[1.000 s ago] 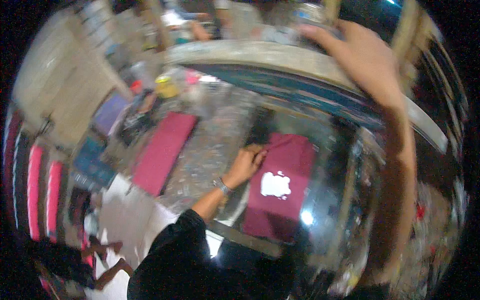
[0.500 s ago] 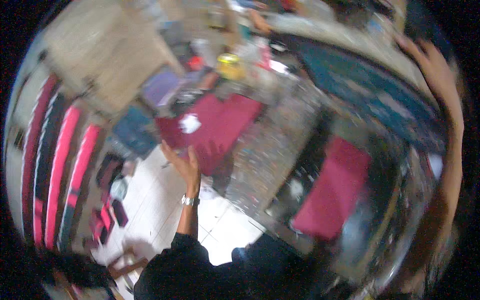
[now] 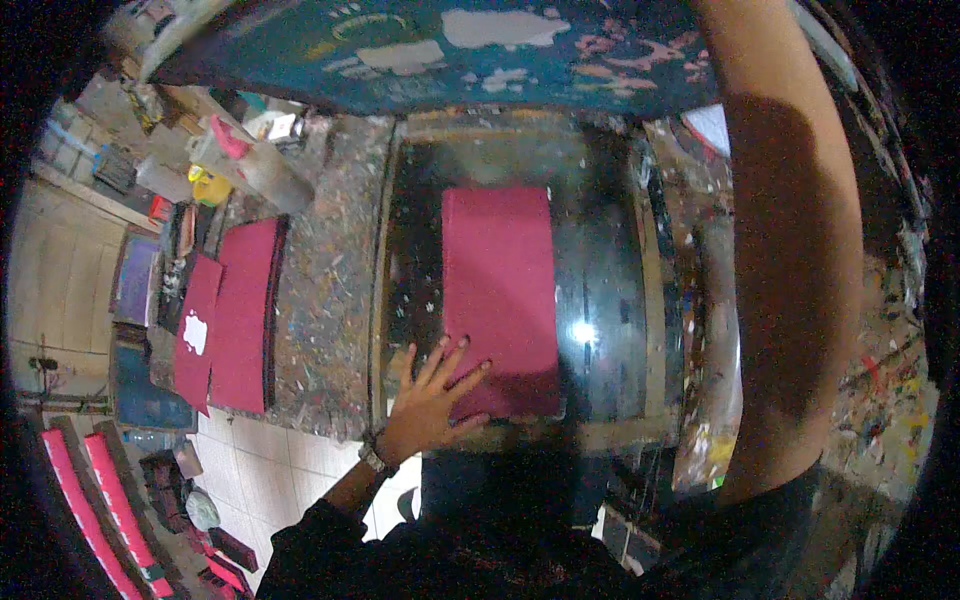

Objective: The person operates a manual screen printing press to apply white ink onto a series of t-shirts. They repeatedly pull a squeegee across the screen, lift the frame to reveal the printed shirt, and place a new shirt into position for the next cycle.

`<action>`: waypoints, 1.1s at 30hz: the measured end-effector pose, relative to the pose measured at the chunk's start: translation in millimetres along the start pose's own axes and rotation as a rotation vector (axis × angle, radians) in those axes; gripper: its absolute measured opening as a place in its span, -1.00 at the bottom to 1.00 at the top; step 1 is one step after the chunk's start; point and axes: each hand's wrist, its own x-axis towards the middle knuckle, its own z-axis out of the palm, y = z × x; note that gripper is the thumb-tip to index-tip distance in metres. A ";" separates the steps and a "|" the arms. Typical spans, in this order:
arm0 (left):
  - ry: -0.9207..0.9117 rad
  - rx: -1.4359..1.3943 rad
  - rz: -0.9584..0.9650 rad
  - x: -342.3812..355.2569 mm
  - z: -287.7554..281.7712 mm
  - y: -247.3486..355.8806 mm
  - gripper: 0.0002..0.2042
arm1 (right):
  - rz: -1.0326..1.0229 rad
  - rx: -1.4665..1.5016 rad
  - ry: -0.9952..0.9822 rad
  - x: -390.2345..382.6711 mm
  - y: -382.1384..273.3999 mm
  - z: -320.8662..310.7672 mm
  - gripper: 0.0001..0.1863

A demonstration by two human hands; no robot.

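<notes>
A plain maroon panel (image 3: 500, 280), like fabric or sheet material, lies lengthwise on a dark, shiny board (image 3: 610, 270). My left hand (image 3: 430, 400), a metal watch at its wrist, rests with spread fingers at the panel's near left corner. It is open and grips nothing. My right forearm stretches up past the right end of a raised, blue-green screen (image 3: 600, 60) with pale patches. The right hand itself lies beyond the upper edge of the picture, so its fingers are hidden.
To the left, maroon pieces (image 3: 245, 330), one with a white blotch, lie on a paint-spattered bench (image 3: 325, 280). Behind them stand a grey bottle (image 3: 275, 178) and a yellow container (image 3: 208, 186). Pink strips (image 3: 120, 500) hang at the lower left.
My view has swung right, bringing the dark board to the middle. My left hand has come from near the stacked maroon pieces onto the panel. My right hand has left the picture.
</notes>
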 end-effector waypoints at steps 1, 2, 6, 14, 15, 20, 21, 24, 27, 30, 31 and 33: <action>-0.010 -0.005 0.004 1.9 -4.2 1.3 -0.24 | -0.080 -0.219 -0.018 21.0 15.6 -0.6 -0.23; 0.003 -0.004 0.003 0.5 -3.0 0.3 -0.25 | -0.040 -0.182 -0.031 24.1 13.8 -0.2 -0.20; 0.070 0.028 0.009 -0.5 -0.3 -0.4 -0.25 | 0.071 -0.159 -0.045 -2.0 -9.7 -13.5 -0.10; 0.179 0.045 0.019 -7.6 11.5 -0.9 -0.27 | 0.219 -0.253 -0.238 -68.9 -64.6 -21.3 -0.07; 0.192 0.051 0.017 -9.4 11.2 -1.0 -0.27 | 0.152 -0.290 -0.114 -74.3 -58.4 -6.9 -0.09; 0.204 0.076 0.042 -7.5 16.7 -0.4 -0.29 | 0.117 -0.320 0.030 -94.4 -50.7 12.1 -0.09; 0.207 0.078 0.043 -7.7 17.1 -0.7 -0.29 | 0.128 -0.315 0.018 -97.8 -52.3 12.7 -0.09; 0.187 0.097 0.033 -14.6 18.6 -5.1 -0.27 | 0.100 -0.321 0.057 -107.7 -63.4 17.0 -0.14; 0.172 0.050 0.047 -13.0 13.4 -1.2 -0.26 | 0.050 -0.347 0.114 -120.7 -66.0 18.0 -0.19; 0.398 -0.096 0.058 -14.3 -0.5 5.8 -0.24 | -0.010 -0.348 0.179 -139.8 -63.3 25.2 -0.25; 0.518 -0.146 0.040 -21.4 -11.0 2.3 -0.23 | -0.015 -0.328 0.166 -150.2 -78.5 34.0 -0.30; 0.814 -0.777 -0.093 -25.4 -49.4 8.9 -0.22 | -0.036 -0.347 0.215 -180.8 -89.2 57.6 -0.35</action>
